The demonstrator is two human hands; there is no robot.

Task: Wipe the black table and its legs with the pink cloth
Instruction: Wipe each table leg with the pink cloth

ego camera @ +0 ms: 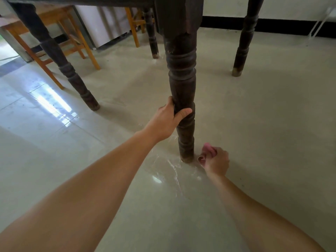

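I look from low down under the black table (112,1). Its nearest turned leg (181,79) stands in the middle of the view, worn and scuffed near the top. My left hand (168,120) is wrapped around the lower part of this leg. My right hand (216,160) is down at floor level just right of the leg's foot, closed on the bunched pink cloth (207,149), which sticks out above my fingers. The cloth is close beside the foot; I cannot tell if it touches it. Three more black legs show: left (60,60), back (151,31) and right (244,39).
The pale tiled floor (272,124) is glossy, with wet streaks (172,170) around the near leg's foot. Orange wooden stools (76,42) stand behind the left leg, with a white cabinet (105,22) beyond. A white wall with a black skirting (227,22) runs along the back right.
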